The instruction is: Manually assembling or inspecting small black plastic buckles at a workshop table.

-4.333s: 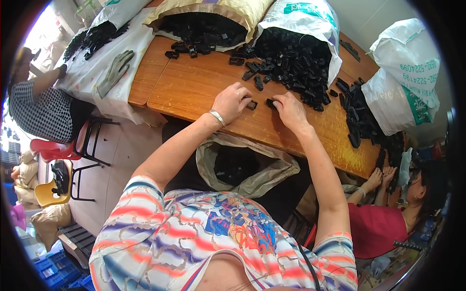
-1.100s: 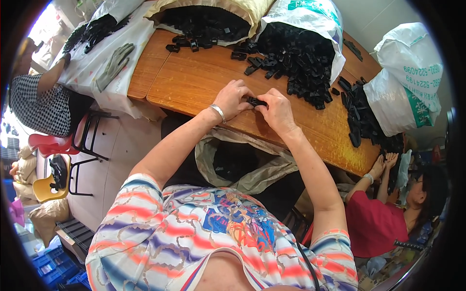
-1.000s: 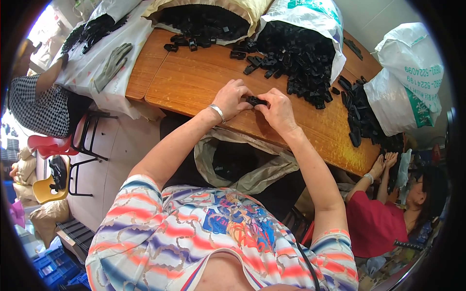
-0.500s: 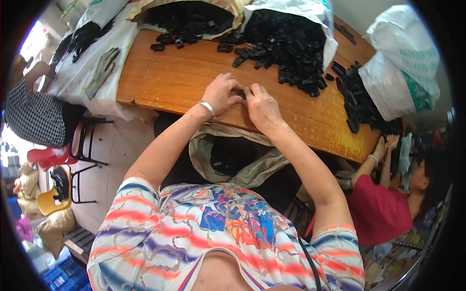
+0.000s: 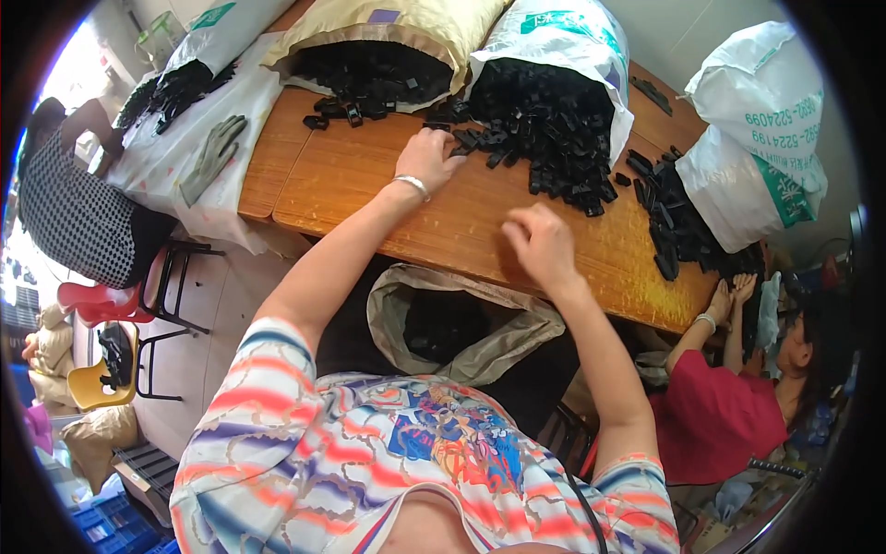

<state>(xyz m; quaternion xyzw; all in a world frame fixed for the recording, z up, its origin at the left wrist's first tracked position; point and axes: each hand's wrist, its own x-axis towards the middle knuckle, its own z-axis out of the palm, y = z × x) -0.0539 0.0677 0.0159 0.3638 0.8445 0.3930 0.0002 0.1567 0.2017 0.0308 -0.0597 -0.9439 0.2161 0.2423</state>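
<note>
My left hand (image 5: 429, 160) reaches across the wooden table to the near edge of the heap of small black plastic parts (image 5: 563, 138). Its fingers are bent and the thumb stands apart from them; I see nothing held, though the fingertips are partly hidden. Over the table's near side is my right hand (image 5: 543, 247), smeared by motion, with curled fingers and the thumb pointing down. Whether it holds anything is unclear. Below the table edge, in my lap, an open tan sack (image 5: 392, 337) has dark contents.
A tan sack (image 5: 388, 28) and a white sack (image 5: 554, 32) spill black parts onto the table (image 5: 369, 194). Another white bag (image 5: 748, 157) stands right, by more parts. A grey glove (image 5: 212, 162) lies left. People sit at left (image 5: 78, 208) and right (image 5: 720, 406).
My hands have parted from a small black part they held together. The left moved forward to the heap; the right moved right and back toward me. The view has shifted slightly.
</note>
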